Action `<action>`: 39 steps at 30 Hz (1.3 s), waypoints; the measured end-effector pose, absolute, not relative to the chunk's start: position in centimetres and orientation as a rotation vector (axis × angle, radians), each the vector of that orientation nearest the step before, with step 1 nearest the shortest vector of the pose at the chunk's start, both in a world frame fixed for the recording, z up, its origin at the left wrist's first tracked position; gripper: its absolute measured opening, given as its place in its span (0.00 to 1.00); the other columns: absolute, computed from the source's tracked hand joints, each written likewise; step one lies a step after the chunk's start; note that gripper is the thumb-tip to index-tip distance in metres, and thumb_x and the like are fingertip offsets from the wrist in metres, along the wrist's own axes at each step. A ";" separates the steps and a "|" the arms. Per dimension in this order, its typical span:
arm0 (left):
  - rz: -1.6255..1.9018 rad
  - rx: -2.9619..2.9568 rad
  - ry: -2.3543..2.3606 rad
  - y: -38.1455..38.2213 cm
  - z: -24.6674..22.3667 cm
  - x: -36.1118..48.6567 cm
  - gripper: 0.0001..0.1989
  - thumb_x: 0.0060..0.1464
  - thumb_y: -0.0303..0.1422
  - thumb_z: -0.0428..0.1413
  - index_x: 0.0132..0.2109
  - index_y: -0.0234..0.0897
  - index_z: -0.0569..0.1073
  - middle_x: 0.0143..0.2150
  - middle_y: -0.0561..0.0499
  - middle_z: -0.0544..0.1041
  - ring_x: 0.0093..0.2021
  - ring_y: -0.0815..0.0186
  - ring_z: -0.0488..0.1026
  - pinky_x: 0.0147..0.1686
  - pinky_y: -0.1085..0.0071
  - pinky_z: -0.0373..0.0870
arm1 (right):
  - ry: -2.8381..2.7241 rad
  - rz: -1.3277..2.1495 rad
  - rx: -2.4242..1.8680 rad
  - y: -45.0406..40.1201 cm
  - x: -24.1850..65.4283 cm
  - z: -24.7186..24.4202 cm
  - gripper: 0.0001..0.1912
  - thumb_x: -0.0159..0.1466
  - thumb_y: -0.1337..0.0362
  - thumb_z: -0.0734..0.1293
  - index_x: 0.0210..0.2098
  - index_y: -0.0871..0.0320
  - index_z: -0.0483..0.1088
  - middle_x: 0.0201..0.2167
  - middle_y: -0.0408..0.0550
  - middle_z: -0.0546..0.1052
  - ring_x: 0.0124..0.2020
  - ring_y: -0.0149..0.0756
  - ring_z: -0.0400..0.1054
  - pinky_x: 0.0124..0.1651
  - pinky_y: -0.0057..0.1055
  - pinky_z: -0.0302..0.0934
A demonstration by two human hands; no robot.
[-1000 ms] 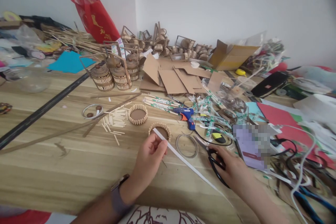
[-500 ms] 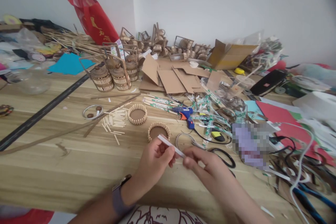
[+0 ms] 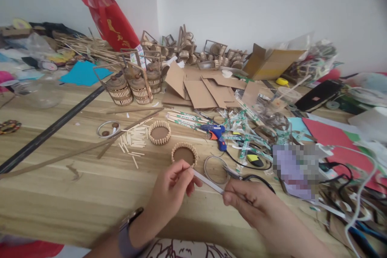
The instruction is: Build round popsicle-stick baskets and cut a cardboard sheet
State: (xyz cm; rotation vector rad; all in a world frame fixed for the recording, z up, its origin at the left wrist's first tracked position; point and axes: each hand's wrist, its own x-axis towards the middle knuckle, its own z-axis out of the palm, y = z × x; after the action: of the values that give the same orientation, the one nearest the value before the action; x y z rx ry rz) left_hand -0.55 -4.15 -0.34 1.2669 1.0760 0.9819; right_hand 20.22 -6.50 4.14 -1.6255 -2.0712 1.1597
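Observation:
A narrow white strip [image 3: 208, 182] stretches between my two hands above the table's front part. My left hand [image 3: 173, 187] pinches its upper left end between thumb and fingers. At the lower right end, my right hand [image 3: 249, 201] is closed on the same strip. Just beyond my left hand stands a round cup [image 3: 184, 154] with a brown base and a wall of short sticks, partly covered by my fingers. A second such cup [image 3: 159, 133] is behind it to the left. Wire rings [image 3: 216, 169] and black-handled scissors [image 3: 255, 179] lie beyond my right hand.
Short sticks [image 3: 134, 138] are scattered left of the cups. A blue glue gun [image 3: 217, 133] lies behind, its cord running right. Finished little stick baskets [image 3: 119, 90], cardboard sheets [image 3: 199, 92] and a red bag [image 3: 110, 20] stand farther back. Wrappers and papers crowd the right side.
My hands have moved apart, and more of the white strip shows between them. My right hand has shifted right and slightly down. The camera view has shifted slightly.

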 end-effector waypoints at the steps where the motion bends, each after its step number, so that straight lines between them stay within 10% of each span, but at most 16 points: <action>1: 0.957 1.285 1.076 -4.3 -0.4 -0.4 0.16 0.60 0.39 0.49 0.28 0.36 0.71 0.23 0.52 0.73 0.23 0.70 0.67 0.24 0.76 0.63 | -2.105 1.149 -1.644 -6.5 20.6 4.4 0.20 0.68 0.53 0.56 0.23 0.55 0.60 0.19 0.39 0.59 0.23 0.29 0.54 0.24 0.25 0.48; 13: 0.759 1.515 1.136 -4.2 -2.1 0.4 0.17 0.61 0.40 0.45 0.28 0.38 0.69 0.21 0.54 0.70 0.22 0.69 0.67 0.23 0.76 0.59 | -2.087 0.880 -1.590 -4.7 19.5 3.5 0.04 0.62 0.63 0.68 0.38 0.54 0.73 0.34 0.45 0.79 0.34 0.37 0.73 0.35 0.28 0.62; 29: 0.863 1.927 1.372 -4.2 -2.5 -0.1 0.12 0.56 0.29 0.45 0.24 0.39 0.61 0.20 0.55 0.68 0.23 0.69 0.66 0.24 0.73 0.53 | -1.926 0.984 -1.441 -4.3 16.2 0.0 0.09 0.65 0.67 0.61 0.28 0.55 0.67 0.20 0.38 0.70 0.21 0.29 0.63 0.23 0.23 0.55; 39: 0.889 1.293 1.220 -3.9 -1.9 -0.6 0.10 0.58 0.38 0.51 0.36 0.38 0.72 0.26 0.53 0.76 0.23 0.69 0.69 0.21 0.77 0.58 | -1.739 0.987 -1.503 -4.2 16.8 0.6 0.12 0.64 0.60 0.60 0.25 0.55 0.65 0.16 0.36 0.62 0.18 0.28 0.58 0.20 0.24 0.53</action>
State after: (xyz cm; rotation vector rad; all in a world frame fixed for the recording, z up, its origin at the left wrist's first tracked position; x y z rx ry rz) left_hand -0.60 -3.92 -1.91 1.2930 1.2204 0.8888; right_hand 16.83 -4.22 0.59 -1.5035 -1.7390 0.9875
